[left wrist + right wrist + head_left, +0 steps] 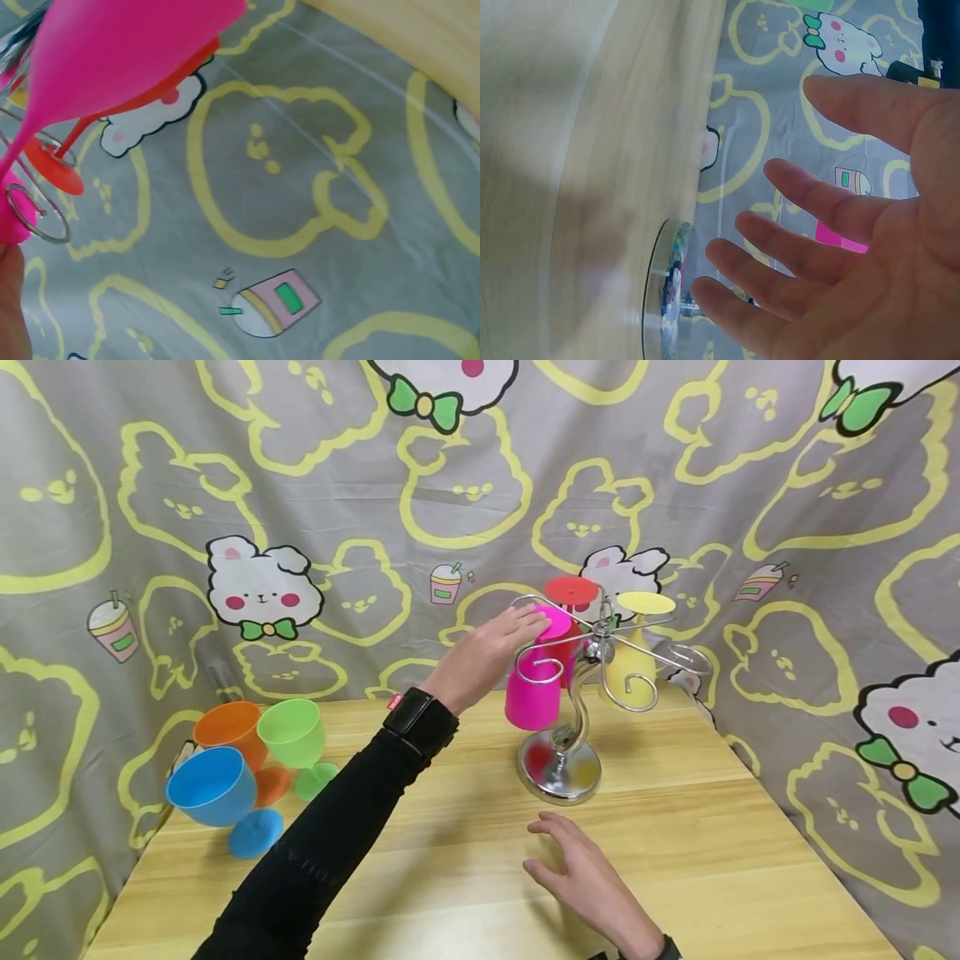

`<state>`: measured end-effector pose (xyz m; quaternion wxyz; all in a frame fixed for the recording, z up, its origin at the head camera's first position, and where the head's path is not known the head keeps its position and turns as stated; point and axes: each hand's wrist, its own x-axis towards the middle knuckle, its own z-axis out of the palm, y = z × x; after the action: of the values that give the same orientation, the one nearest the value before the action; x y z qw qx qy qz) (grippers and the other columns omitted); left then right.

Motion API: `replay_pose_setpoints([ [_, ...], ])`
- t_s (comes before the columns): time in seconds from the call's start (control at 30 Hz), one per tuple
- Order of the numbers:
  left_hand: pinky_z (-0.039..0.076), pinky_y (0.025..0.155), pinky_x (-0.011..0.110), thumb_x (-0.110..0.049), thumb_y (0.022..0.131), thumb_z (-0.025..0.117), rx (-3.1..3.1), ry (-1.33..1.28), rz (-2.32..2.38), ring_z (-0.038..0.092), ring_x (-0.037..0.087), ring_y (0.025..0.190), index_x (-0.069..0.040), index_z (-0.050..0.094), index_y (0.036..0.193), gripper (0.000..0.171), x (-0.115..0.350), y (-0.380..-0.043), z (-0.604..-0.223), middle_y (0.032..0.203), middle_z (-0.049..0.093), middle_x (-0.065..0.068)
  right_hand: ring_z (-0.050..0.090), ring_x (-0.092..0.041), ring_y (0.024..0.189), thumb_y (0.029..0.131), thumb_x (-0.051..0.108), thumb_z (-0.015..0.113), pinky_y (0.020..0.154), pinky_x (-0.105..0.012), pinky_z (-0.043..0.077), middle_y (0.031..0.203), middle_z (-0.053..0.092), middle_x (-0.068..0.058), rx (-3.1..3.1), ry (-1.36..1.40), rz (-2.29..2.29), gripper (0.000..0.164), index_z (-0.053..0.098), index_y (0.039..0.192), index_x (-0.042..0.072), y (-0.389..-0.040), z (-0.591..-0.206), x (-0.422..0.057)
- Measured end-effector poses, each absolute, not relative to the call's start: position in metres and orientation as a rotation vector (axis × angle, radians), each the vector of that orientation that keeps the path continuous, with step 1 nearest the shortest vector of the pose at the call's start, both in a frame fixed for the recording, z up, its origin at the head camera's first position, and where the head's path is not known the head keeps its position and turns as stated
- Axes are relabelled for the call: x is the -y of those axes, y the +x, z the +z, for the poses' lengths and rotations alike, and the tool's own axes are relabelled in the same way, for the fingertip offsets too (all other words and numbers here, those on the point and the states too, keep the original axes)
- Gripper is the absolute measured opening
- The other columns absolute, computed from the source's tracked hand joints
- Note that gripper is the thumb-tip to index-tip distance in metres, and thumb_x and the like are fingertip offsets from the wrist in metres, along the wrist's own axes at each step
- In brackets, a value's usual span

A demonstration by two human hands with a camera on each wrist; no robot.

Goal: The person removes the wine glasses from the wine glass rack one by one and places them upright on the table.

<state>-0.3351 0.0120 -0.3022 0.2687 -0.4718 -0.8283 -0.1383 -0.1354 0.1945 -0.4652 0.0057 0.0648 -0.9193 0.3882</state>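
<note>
In the head view, my left hand (491, 652) is at the upturned foot of a pink goblet (532, 697), its fingertips over the foot's edge. The goblet hangs bowl down on a chrome goblet rack (577, 702) with curled wire arms. The left wrist view shows the pink goblet (135, 60) up close, its stem beside a wire curl and a digit against its foot. Behind hangs a red goblet (572, 591); a yellow goblet (630, 668) hangs at the right. My right hand (585, 877) hovers before the rack's base, fingers spread and holding nothing (840, 232).
Upright at the table's left stand a blue goblet (213, 787), an orange goblet (228, 727) and a green goblet (292, 732). Other wire arms reach toward the front and right of the rack. A patterned curtain (360, 468) surrounds the wooden table (435, 860).
</note>
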Motion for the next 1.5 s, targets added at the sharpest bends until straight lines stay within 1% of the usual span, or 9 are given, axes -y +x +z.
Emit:
replay_pose_setpoints([
  [0.23,0.042,0.125,0.035,-0.001,0.103,0.068,2.044,-1.248,-0.426,0.059,0.027,0.147,-0.002,0.062,0.150,0.047,0.009,-0.325,-0.322,0.152,0.066,0.014,0.055,-0.045,0.145,0.096,0.025,0.083,0.118,-0.067,0.046,0.157,0.058,-0.017,2.888,0.207,1.222,0.041,0.071,0.133,0.014,-0.136,-0.468,-0.192],
  [0.67,0.054,0.115,0.038,0.011,0.102,0.063,1.876,-0.999,-0.779,0.070,0.034,0.132,0.003,0.067,0.142,0.041,0.054,-0.294,-0.373,0.139,0.073,0.020,0.056,-0.046,0.143,0.095,0.027,0.084,0.116,-0.069,0.047,0.158,0.056,-0.020,2.898,0.250,1.215,0.046,0.069,0.136,0.011,-0.140,-0.468,-0.191],
  [0.83,0.062,0.096,0.025,0.009,0.101,0.066,1.885,-0.740,-1.034,0.076,0.034,0.120,0.002,0.071,0.138,0.038,0.059,-0.277,-0.405,0.131,0.077,0.020,0.058,-0.043,0.141,0.094,0.025,0.085,0.115,-0.066,0.050,0.154,0.060,-0.018,2.895,0.253,1.211,0.044,0.070,0.133,0.011,-0.144,-0.470,-0.190],
  [0.9,0.056,0.075,0.015,0.006,0.102,0.067,1.917,-0.611,-1.128,0.081,0.026,0.091,0.000,0.073,0.135,0.034,0.059,-0.270,-0.416,0.127,0.078,0.019,0.061,-0.040,0.139,0.093,0.024,0.086,0.113,-0.064,0.052,0.150,0.064,-0.014,2.891,0.251,1.218,0.045,0.069,0.133,0.011,-0.145,-0.471,-0.189],
  [1.0,0.046,0.061,0.014,0.001,0.105,0.066,1.989,-0.419,-1.297,0.059,0.015,0.061,-0.001,0.075,0.134,0.030,0.058,-0.258,-0.430,0.124,0.079,0.019,0.063,-0.037,0.136,0.092,0.020,0.086,0.112,-0.062,0.054,0.144,0.067,-0.010,2.882,0.247,1.235,0.049,0.067,0.136,0.009,-0.147,-0.472,-0.187],
  [1.07,0.044,0.061,0.016,-0.004,0.107,0.065,2.039,-0.299,-1.431,0.051,0.013,0.063,-0.001,0.074,0.135,0.030,0.056,-0.249,-0.436,0.125,0.079,0.019,0.063,-0.037,0.136,0.091,0.017,0.085,0.112,-0.062,0.053,0.144,0.067,-0.011,2.880,0.238,1.240,0.053,0.065,0.139,0.008,-0.148,-0.473,-0.187],
  [1.17,0.060,0.080,0.019,-0.008,0.109,0.063,2.072,-0.134,-1.676,0.075,0.021,0.090,-0.001,0.074,0.136,0.030,0.053,-0.238,-0.444,0.127,0.078,0.019,0.060,-0.042,0.139,0.092,0.013,0.083,0.115,-0.065,0.051,0.149,0.064,-0.019,2.873,0.220,1.272,0.060,0.061,0.146,0.003,-0.150,-0.474,-0.186],
  [1.27,0.061,0.100,0.026,-0.007,0.111,0.059,2.023,-0.027,-1.989,0.074,0.030,0.124,0.001,0.070,0.140,0.032,0.048,-0.230,-0.450,0.134,0.074,0.023,0.058,-0.046,0.142,0.092,0.010,0.082,0.116,-0.068,0.048,0.154,0.059,-0.023,2.838,0.231,1.333,0.067,0.055,0.153,0.002,-0.153,-0.475,-0.185],
  [1.5,0.058,0.106,0.026,-0.004,0.113,0.049,1.786,0.109,-2.602,0.072,0.026,0.128,0.009,0.051,0.153,0.042,0.037,-0.208,-0.467,0.150,0.060,0.030,0.067,-0.035,0.133,0.089,-0.002,0.083,0.107,-0.058,0.059,0.140,0.070,-0.008,2.693,0.332,1.323,0.056,0.063,0.139,0.015,-0.159,-0.474,-0.178],
])
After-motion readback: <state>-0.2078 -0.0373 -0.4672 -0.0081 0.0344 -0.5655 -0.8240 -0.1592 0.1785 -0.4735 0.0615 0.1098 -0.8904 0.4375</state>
